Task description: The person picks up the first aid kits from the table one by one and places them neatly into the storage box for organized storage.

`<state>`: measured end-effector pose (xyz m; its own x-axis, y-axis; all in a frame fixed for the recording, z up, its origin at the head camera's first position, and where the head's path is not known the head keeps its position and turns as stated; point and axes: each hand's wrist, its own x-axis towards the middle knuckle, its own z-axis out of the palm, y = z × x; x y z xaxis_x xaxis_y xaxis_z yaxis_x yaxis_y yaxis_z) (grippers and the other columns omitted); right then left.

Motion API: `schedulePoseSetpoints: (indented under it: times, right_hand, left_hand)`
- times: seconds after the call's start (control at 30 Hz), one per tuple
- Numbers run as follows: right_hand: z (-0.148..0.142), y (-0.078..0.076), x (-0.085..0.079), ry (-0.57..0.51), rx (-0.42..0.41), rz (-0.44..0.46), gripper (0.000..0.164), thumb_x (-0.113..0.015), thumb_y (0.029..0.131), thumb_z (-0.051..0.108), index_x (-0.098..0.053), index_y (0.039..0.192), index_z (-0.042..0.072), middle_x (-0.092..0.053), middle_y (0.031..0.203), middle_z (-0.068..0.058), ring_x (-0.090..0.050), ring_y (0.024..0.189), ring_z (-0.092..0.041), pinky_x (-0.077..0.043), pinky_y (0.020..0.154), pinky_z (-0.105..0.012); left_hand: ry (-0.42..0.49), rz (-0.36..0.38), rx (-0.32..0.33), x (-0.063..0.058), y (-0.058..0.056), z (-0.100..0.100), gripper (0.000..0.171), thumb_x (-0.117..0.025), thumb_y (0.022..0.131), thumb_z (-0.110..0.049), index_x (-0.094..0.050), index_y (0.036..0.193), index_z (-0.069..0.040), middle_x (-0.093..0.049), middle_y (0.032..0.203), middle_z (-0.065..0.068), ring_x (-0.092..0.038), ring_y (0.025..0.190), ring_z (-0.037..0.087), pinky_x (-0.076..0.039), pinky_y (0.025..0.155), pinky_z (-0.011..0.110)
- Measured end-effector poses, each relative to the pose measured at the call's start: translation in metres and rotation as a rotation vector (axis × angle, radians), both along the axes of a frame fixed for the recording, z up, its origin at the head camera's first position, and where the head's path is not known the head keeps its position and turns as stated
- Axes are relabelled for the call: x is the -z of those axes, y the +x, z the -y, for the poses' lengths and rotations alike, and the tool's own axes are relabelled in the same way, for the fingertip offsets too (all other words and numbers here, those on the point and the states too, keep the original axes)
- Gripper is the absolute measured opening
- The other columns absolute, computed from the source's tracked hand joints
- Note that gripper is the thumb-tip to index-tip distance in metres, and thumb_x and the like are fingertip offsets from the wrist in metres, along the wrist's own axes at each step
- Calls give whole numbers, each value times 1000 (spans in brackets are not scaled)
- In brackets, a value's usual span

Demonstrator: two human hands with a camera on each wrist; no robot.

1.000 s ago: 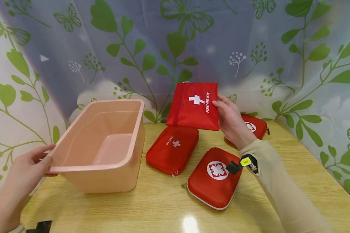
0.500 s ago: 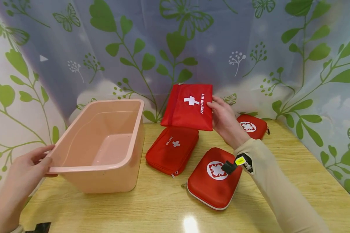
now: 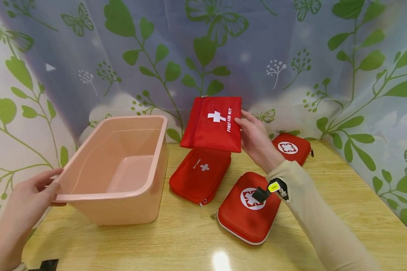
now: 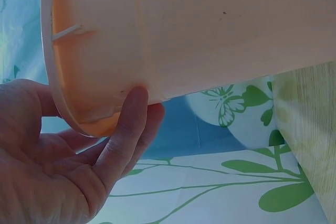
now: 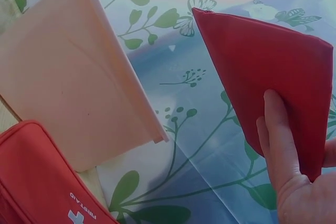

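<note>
In the head view, the red pouch (image 3: 213, 126) hides some fingertips of the right hand (image 3: 257, 138) behind it.

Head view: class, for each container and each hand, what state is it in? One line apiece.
Pink tub: mouth up, uncovered
Red pouch: held in the air, looks zipped
Middle case: lying flat, closed
Front case: lying flat, closed
Back case: closed, partly hidden
Left hand: gripping the tub's rim
Right hand: pinching the pouch's edge
</note>
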<state>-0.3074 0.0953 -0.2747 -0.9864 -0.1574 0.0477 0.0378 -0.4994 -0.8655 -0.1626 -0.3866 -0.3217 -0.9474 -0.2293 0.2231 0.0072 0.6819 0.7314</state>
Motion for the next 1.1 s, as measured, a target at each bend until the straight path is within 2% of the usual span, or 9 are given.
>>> schedulePoseSetpoints:
  times: [0.2,0.37,0.83,1.1]
  right_hand:
    - [6,2,2,27,-18,-22,54,-48,103,13,-28,154,13,-47,135,-10,-60,108,-19,-60,80,-27]
    - [10,5,4,69,-18,-41,54,-48,103,14,-28,154,13,-46,137,-12,-60,108,-19,-60,79,-27]
    - [27,4,3,52,-18,-41,49,-49,103,12,-35,150,11,-52,129,-12,-63,99,-19,-61,76,-26]
    - [31,4,3,76,-3,-54,49,-51,102,13,-37,149,11,-50,136,-14,-59,110,-23,-59,83,-28]
  left_hand:
    - [-6,4,-14,0,2,-3,48,-43,98,-6,-40,142,13,-62,99,26,-65,59,6,-59,52,25]
    - [-29,11,-25,1,4,-5,48,-43,98,-8,-40,143,12,-61,104,31,-65,58,6,-58,51,22]
    - [-13,-25,-14,4,3,-2,48,-44,97,-5,-42,141,14,-64,96,20,-65,59,5,-59,51,24]
    - [-11,-22,-12,1,2,-3,48,-44,97,-5,-41,141,13,-65,92,13,-65,57,7,-58,51,22]
